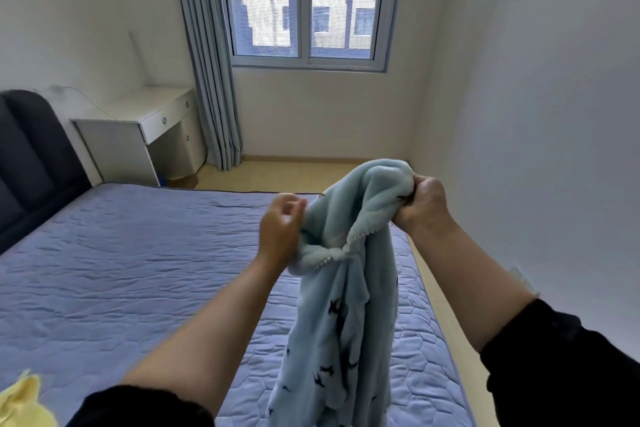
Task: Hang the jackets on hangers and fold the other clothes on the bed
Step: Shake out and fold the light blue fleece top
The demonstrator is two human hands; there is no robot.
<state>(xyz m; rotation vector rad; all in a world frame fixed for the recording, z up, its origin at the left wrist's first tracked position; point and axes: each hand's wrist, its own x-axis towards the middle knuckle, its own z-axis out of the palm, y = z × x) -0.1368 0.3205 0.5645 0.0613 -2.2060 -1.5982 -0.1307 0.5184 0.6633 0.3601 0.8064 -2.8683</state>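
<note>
A light blue fleece garment point(341, 305) with small dark bird prints hangs in the air above the right side of the bed point(138, 270). My right hand point(422, 204) is clenched on a bunched upper part of it. My left hand point(280, 229) is at the garment's left edge, fingers curled and blurred, touching the fabric near a white-trimmed hem; whether it grips is unclear. A pale yellow garment point(24, 402) lies on the bed at the bottom left corner. No hanger is in view.
The bed has a quilted purple-blue cover and a dark padded headboard point(31, 156) on the left. A white desk point(145, 135) stands beyond it, beside grey curtains point(211, 80) and a window. A white wall runs close along the right, with a narrow floor strip.
</note>
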